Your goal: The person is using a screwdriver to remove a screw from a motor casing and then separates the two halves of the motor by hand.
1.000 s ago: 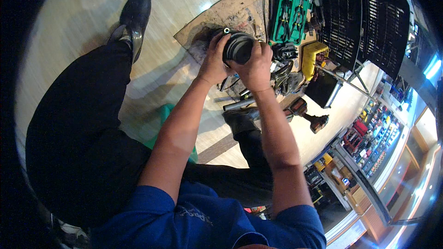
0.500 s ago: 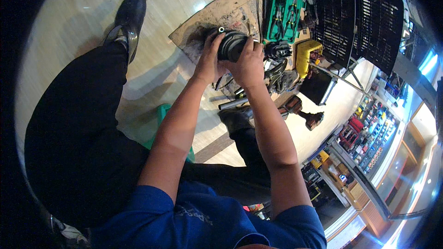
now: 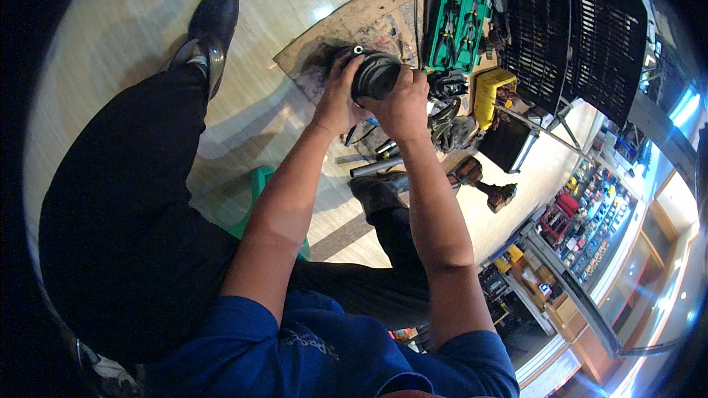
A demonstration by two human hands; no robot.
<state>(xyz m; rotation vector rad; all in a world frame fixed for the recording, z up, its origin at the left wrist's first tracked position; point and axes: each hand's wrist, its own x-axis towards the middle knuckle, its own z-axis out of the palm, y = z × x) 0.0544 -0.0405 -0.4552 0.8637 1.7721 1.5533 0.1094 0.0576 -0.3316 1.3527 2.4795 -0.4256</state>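
the left hand (image 3: 337,103) and right hand (image 3: 404,109) clamp a round black part (image 3: 378,77) between them. beyond it, a green tool case (image 3: 459,27) lies open.

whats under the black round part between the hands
A stained brown sheet shows past its far side. Directly beneath, the black part, left hand and right hand block the view, so I cannot tell what is there or whether the part touches the sheet.

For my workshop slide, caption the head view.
Left hand and right hand grip a round black part over stained cardboard, left of an open green tool case.
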